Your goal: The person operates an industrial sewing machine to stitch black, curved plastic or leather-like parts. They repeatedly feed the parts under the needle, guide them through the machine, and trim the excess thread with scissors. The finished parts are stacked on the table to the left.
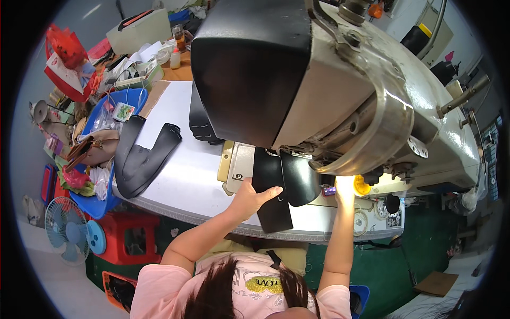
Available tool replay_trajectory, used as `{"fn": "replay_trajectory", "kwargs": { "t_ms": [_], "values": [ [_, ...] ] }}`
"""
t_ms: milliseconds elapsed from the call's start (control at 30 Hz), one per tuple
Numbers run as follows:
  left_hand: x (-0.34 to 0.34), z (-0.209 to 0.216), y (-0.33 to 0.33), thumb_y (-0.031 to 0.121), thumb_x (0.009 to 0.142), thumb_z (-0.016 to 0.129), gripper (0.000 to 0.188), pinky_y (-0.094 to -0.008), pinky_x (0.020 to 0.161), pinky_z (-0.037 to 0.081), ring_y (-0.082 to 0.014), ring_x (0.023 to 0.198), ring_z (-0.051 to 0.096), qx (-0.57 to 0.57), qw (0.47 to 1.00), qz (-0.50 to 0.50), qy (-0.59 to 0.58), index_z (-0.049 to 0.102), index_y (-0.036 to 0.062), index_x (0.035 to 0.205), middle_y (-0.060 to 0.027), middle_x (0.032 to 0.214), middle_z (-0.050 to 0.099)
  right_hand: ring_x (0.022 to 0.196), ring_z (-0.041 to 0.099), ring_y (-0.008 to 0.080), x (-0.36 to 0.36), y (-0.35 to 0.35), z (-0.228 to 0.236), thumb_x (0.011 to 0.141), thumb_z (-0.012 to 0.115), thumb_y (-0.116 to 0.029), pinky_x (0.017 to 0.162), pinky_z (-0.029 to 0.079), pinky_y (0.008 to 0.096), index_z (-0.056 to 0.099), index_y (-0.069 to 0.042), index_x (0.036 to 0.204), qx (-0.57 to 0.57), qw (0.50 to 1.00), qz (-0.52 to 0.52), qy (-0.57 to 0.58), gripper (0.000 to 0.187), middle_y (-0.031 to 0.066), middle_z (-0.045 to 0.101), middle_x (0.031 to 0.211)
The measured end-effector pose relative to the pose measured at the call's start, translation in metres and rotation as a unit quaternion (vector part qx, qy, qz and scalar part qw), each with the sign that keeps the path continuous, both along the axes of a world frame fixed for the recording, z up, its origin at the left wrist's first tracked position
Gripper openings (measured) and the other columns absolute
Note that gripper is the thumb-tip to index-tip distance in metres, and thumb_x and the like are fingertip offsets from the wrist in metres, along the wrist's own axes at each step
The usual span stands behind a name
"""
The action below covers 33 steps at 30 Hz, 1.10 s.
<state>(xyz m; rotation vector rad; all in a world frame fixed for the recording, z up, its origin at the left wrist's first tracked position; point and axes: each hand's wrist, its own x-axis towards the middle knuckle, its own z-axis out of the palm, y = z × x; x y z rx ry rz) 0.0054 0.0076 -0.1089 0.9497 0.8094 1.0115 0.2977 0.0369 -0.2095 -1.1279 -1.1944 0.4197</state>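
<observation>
A sewing machine (pixel 451 133) with a black end cover (pixel 249 74) looms over the white table. Beneath its head lies a black leather-like panel (pixel 273 210), with a seam line running along it and a small white mark near its right edge. My left hand (pixel 249 202) grips the panel's left side, thumb stretched across the top; its other fingers are mostly hidden. To the right, my right hand (pixel 344 187) is washed out by the lamp glare beside a yellow round part (pixel 362 185). What its fingers do cannot be made out.
Folded black pieces (pixel 143 165) lie on the table (pixel 175 196) at left, and a black stack (pixel 202 122) sits behind. A blue basket (pixel 109 199) of bags borders the left edge. A fan (pixel 67 228) and red stool (pixel 127 236) stand below.
</observation>
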Motion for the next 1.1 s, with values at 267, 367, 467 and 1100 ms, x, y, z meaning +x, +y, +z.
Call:
{"fn": "replay_trajectory", "kwargs": {
  "t_ms": [267, 367, 467, 1100],
  "values": [
    [-0.013, 0.008, -0.001, 0.014, 0.07, 0.07, 0.029, -0.0246, 0.067, 0.045, -0.0107, 0.073, 0.053, 0.069, 0.99, -0.001, 0.121, 0.055, -0.0006, 0.091, -0.0051, 0.083, 0.059, 0.085, 0.052, 0.0124, -0.019, -0.012, 0.047, 0.069, 0.072, -0.021, 0.074, 0.046, 0.0279, 0.043, -0.013, 0.111, -0.006, 0.939, 0.151, 0.31, 0.052, -0.0011, 0.052, 0.096],
    [-0.017, -0.001, 0.008, 0.014, 0.069, 0.07, 0.027, -0.0246, 0.066, 0.045, -0.0103, 0.071, 0.053, 0.055, 0.997, -0.003, 0.062, 0.056, -0.0007, 0.088, -0.0051, 0.08, 0.059, 0.078, 0.054, 0.0127, 0.006, -0.013, 0.016, 0.069, 0.072, -0.018, 0.069, 0.047, 0.0274, 0.049, -0.015, 0.101, -0.026, 0.939, 0.128, 0.318, 0.039, -0.001, 0.054, 0.087],
    [-0.021, 0.008, 0.019, 0.013, 0.069, 0.07, 0.029, -0.0243, 0.066, 0.045, -0.0101, 0.071, 0.053, 0.054, 0.997, -0.016, 0.048, 0.057, -0.0009, 0.09, -0.0054, 0.08, 0.059, 0.074, 0.057, 0.0148, 0.017, -0.012, 0.009, 0.07, 0.07, -0.018, 0.064, 0.049, 0.0285, 0.052, -0.014, 0.095, -0.065, 0.918, 0.139, 0.365, 0.031, 0.0008, 0.057, 0.084],
    [-0.023, 0.038, 0.095, 0.0, 0.065, 0.07, 0.03, -0.0251, 0.073, 0.045, -0.0152, 0.083, 0.054, 0.05, 0.992, -0.079, 0.08, 0.057, 0.0008, 0.092, -0.0052, 0.086, 0.055, 0.052, 0.043, 0.0118, 0.002, 0.019, 0.03, 0.079, 0.055, -0.032, 0.047, 0.034, 0.024, 0.054, -0.005, 0.087, -0.014, 0.941, 0.12, 0.318, 0.028, 0.0044, 0.055, 0.072]
  ]
}}
